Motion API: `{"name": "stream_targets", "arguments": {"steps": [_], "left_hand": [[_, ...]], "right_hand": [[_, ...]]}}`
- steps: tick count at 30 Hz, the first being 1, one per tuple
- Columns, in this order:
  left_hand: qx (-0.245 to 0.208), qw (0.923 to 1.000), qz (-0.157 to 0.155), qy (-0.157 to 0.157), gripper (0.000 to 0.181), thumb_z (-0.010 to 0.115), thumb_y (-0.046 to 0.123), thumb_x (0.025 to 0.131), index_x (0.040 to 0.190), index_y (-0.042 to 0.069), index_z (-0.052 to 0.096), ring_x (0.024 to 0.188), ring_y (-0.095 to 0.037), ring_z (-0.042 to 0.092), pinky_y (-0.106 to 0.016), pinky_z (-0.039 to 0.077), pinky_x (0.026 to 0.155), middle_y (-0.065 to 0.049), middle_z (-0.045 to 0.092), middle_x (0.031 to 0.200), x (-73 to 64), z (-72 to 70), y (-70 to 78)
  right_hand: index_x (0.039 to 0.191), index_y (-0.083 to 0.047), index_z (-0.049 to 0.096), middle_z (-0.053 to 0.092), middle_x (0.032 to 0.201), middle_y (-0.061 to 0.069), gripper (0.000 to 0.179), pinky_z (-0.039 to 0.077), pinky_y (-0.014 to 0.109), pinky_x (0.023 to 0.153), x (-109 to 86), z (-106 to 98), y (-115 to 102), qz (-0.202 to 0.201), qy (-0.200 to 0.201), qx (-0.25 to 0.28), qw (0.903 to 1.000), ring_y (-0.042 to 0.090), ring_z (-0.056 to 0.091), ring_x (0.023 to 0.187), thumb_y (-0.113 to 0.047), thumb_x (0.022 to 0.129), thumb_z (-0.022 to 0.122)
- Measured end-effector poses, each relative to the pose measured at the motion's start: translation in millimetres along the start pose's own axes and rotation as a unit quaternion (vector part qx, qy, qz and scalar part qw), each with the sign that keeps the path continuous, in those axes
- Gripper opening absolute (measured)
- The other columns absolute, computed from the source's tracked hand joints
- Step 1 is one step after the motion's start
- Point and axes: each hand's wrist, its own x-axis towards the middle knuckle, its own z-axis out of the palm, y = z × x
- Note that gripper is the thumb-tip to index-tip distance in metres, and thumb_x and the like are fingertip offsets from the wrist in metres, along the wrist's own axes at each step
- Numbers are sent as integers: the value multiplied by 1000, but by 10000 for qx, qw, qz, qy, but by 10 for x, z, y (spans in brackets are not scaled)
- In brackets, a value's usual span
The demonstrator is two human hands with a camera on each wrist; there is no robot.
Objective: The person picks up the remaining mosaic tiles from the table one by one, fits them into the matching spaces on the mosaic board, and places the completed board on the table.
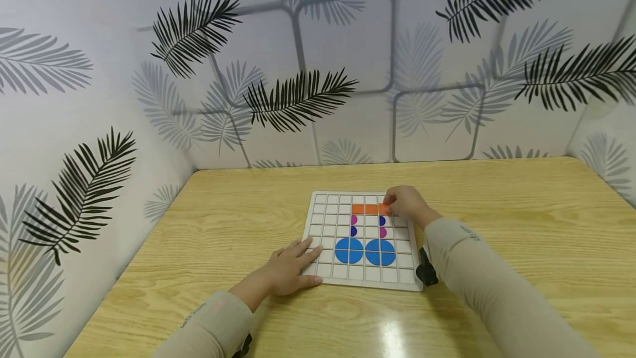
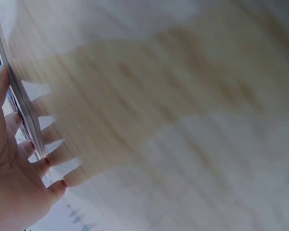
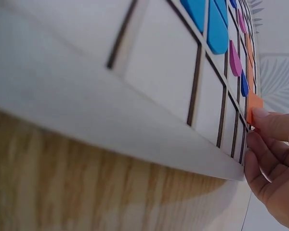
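A white grid board [image 1: 328,272] lies flat on the table. My left hand [image 1: 288,269] rests at its left near corner with fingers spread, the fingertips on the board's edge. At the far right part of the grid, my right hand [image 1: 408,203] pinches an orange square tile [image 3: 253,107] between thumb and fingers, at the end of a row of orange squares [image 1: 364,209]. Below that row sit small pink half-circles [image 1: 354,219] and dark blue half-circles [image 1: 382,220]. Two blue discs made of quarter pieces, a left disc [image 1: 343,245] and a right disc [image 1: 387,245], lie nearer me.
The wooden table [image 1: 223,225] reaches back to a wall [image 1: 343,137] with a leaf pattern. A black wrist device [image 1: 426,270] on my right arm hangs beside the board's right edge.
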Motion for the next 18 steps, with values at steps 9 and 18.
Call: {"name": "stream_targets", "arguments": {"steps": [9, 18], "left_hand": [[-16, 10000, -12, 0, 63, 42, 49, 86, 138, 17, 24, 127, -31, 13, -50, 15, 97, -10, 15, 142, -26, -12, 14], [27, 10000, -12, -55, 64, 40, 50, 86, 138, 18, 24, 127, -31, 13, -50, 17, 97, -9, 14, 142, -3, -13, 3]], "right_hand": [[80, -1, 63, 60, 83, 10, 5, 43, 35, 72, 7, 10, -13, -67, -224, -188, 9996, 24, 51, 78, 1, 79, 58], [88, 3, 60, 57, 83, 14, 9, 43, 38, 71, -77, -6, -20, -272, -90, -310, 9991, 27, 50, 77, -1, 80, 57]]}}
